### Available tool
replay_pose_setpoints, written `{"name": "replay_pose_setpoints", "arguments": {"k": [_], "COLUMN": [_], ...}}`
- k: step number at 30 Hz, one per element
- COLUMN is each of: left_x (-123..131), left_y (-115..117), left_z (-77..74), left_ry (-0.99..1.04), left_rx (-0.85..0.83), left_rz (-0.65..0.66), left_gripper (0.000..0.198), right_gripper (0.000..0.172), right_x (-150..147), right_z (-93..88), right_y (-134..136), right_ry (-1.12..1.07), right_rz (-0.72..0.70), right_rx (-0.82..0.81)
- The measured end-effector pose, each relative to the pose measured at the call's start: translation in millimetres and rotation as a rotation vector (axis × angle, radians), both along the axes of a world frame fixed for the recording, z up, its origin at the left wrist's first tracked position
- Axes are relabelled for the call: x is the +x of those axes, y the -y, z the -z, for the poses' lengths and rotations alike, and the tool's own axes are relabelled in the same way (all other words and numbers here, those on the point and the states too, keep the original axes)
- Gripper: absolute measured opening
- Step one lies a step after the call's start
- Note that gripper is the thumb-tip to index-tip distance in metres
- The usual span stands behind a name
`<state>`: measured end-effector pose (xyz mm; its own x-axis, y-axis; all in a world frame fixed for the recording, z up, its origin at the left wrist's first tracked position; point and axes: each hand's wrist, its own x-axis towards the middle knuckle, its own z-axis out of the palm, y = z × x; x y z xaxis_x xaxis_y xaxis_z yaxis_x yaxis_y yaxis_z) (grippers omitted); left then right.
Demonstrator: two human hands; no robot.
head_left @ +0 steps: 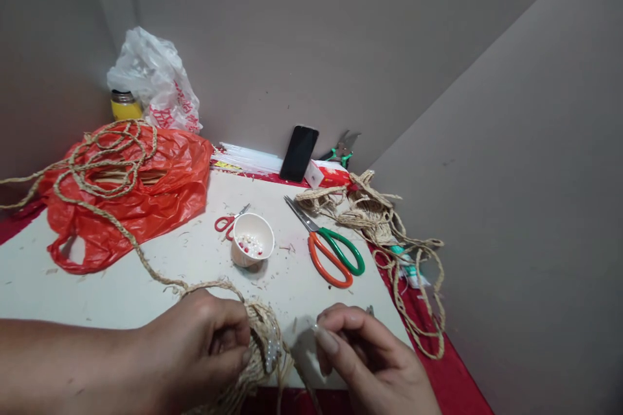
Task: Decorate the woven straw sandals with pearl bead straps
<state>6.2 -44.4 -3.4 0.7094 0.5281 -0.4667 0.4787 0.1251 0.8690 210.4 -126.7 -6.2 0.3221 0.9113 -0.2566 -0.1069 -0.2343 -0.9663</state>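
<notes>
A woven straw-cord piece lies at the near edge of the table, with a cluster of pearly beads on it. Curled closed, my left hand is over its left side; whatever is between the fingertips is hidden. To the right of the piece, my right hand pinches a tiny whitish bead between thumb and forefinger. A braided straw cord runs from the piece to a loose coil at the left. Beyond my hands stands a paper cup with white and red beads inside.
Red-handled scissors lie beside the cup, and large scissors with orange and green handles lie to its right. A red plastic bag is under the coil. A phone leans on the wall. More straw cord is piled right.
</notes>
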Motion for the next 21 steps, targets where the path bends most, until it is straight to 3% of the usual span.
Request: {"name": "replay_pose_setpoints", "arguments": {"k": [5,8,10,13,16,21], "left_x": [1.8,5.6,8.9,12.4,11.5,2.9], "left_y": [13.8,21.4,22.8,19.2,12.2,4.4], "left_z": [5.7,5.0,3.6,0.0,-4.4,-8.7], "left_ry": [0.219,0.434,0.442,0.275,0.163,0.216], "left_rx": [-0.523,-0.694,-0.783,-0.817,-0.765,-0.715], "left_rz": [-0.164,-0.245,-0.314,-0.356,-0.307,-0.231], "left_gripper": [0.027,0.027,0.035,0.046,0.041,0.033], "right_gripper": [0.028,0.025,0.023,0.020,0.020,0.015], "right_x": [-11.4,-16.3,-15.1,-10.2,-6.2,5.7], "right_z": [-8.1,-12.5,-11.5,-5.3,-1.3,-18.5], "right_y": [0.3,-2.3,-5.2,-10.1,-10.4,7.8], "right_ry": [0.029,0.021,0.016,0.009,-0.002,0.172], "right_rz": [0.098,0.171,0.118,0.007,0.002,-0.166], "right_rx": [-0.018,-0.001,0.021,0.035,0.075,0.143]}}
